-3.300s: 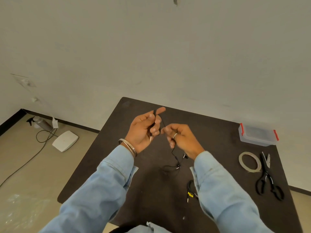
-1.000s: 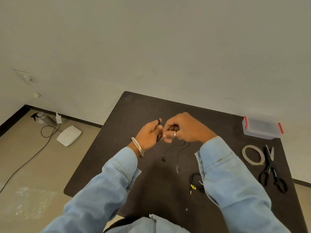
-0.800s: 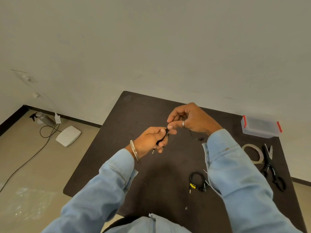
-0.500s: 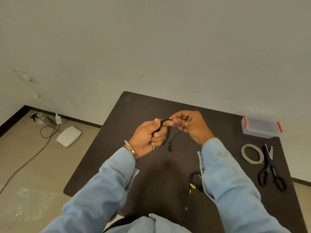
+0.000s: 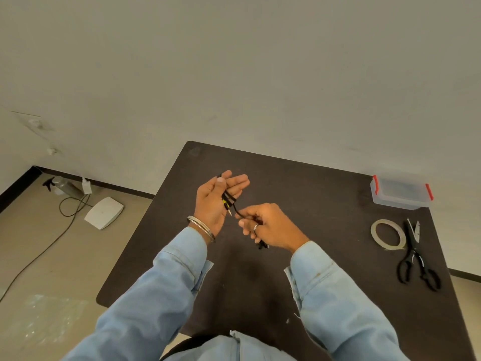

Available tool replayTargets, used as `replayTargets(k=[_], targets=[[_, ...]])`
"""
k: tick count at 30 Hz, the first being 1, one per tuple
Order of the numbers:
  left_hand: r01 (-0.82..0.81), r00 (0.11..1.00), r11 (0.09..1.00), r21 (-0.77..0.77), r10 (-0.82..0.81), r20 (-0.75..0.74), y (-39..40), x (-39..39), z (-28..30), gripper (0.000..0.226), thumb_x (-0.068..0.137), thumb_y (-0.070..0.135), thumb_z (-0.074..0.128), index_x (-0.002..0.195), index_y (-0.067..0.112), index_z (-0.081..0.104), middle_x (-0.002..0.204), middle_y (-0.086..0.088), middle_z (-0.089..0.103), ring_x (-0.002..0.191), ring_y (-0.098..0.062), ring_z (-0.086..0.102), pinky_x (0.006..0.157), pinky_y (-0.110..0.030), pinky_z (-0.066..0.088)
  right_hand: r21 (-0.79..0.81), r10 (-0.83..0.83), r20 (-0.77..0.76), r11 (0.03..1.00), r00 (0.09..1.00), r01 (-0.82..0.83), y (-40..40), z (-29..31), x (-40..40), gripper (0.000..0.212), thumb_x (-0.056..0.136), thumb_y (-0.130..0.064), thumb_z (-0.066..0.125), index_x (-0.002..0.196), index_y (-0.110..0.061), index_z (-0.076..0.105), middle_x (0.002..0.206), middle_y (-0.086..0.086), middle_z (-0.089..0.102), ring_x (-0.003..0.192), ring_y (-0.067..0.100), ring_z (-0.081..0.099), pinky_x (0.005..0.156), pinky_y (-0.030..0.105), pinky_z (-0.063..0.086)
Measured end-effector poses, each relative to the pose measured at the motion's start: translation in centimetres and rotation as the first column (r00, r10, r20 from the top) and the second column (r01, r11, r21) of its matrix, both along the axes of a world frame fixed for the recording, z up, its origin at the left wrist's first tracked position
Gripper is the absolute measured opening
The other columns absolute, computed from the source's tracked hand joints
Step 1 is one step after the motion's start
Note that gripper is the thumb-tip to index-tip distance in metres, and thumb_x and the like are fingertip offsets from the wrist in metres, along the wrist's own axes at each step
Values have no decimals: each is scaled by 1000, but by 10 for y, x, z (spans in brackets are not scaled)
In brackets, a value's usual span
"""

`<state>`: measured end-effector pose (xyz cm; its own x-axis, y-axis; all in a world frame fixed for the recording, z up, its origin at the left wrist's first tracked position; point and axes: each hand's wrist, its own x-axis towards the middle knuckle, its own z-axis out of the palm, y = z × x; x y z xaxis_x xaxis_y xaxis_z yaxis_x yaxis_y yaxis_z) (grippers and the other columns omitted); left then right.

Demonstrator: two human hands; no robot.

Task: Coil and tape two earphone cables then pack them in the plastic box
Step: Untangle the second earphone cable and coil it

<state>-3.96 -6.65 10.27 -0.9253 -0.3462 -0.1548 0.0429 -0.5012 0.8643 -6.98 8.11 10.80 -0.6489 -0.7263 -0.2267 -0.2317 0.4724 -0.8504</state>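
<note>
A dark table (image 5: 325, 194) stands with its far edge against a pale wall (image 5: 234, 74). Black-handled scissors (image 5: 416, 259) lie near the table's right edge, blades pointing toward the far side. On the beige floor (image 5: 52, 256) left of the table, a flat white device (image 5: 104, 212) lies near the wall, with a dark cord (image 5: 39, 254) trailing across the floor. Beside it by the baseboard is what looks like a spray bottle (image 5: 63, 187). A crumpled clear plastic sheet (image 5: 44, 319) lies on the floor nearer the camera.
</note>
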Motion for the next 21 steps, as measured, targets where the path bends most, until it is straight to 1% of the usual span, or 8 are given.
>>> replayTargets(k=[4,7,9,11,14,16,18,21], targets=[[87,993,914,-397,-47,109,0,0,-12,26,101,12,32,104,9,58,100,-13,69,95,-18,69,97,-36,49,173,234,-253,966,939,-194,0,22,-8,16,93,-16,57,97,-4,67,77,6,70,66,18,64,69,33,53],[263,960,787,-557,-158,230,-2,3,-17,27,101,10,35,106,-2,58,88,-8,68,81,-1,66,88,-38,52,227,269,-292,952,918,-207,3,39,-22,11,89,-15,61,92,-11,71,73,-3,67,61,9,59,62,22,48],[401,916,770,-496,-330,229,3,9,-12,27,102,9,31,94,3,57,74,-8,64,56,-8,61,69,-32,52,232,287,-308,947,907,-221,4,48,-34,10,87,-15,63,90,-14,73,74,-5,68,64,5,59,62,17,43],[513,858,751,-415,-456,236,8,13,-6,33,102,11,28,86,7,57,64,-6,59,44,-10,47,62,-32,47,228,297,-312,946,902,-232,7,55,-46,9,86,-18,66,92,-18,73,80,-5,70,72,6,62,66,17,45],[597,801,778,-196,-566,194,11,18,-8,39,103,19,26,105,4,62,58,-1,49,45,-8,32,54,-26,44,124,233,-235,970,944,-208,13,62,-59,8,82,-16,73,89,-17,75,81,-1,72,75,8,64,70,22,50],[637,765,769,-45,-625,156,11,19,-7,49,102,31,24,114,1,60,58,1,43,48,-8,28,50,-22,33,30,169,-166,986,972,-167,15,62,-65,9,79,-14,75,88,-14,75,81,2,73,72,9,64,68,20,50],[673,736,740,7,-670,97,11,18,-5,49,101,34,26,110,1,61,57,3,40,48,-7,28,48,-22,26,-36,137,-105,989,985,-141,15,56,-68,9,79,-11,75,88,-11,74,82,3,72,69,2,63,67,15,48],[648,758,755,97,-652,18,13,16,-4,34,96,31,40,95,4,61,54,5,39,44,-4,30,44,-19,22,-86,48,-137,994,989,-60,14,35,-66,10,80,-10,73,89,-16,73,91,-4,71,87,3,64,80,15,46]])
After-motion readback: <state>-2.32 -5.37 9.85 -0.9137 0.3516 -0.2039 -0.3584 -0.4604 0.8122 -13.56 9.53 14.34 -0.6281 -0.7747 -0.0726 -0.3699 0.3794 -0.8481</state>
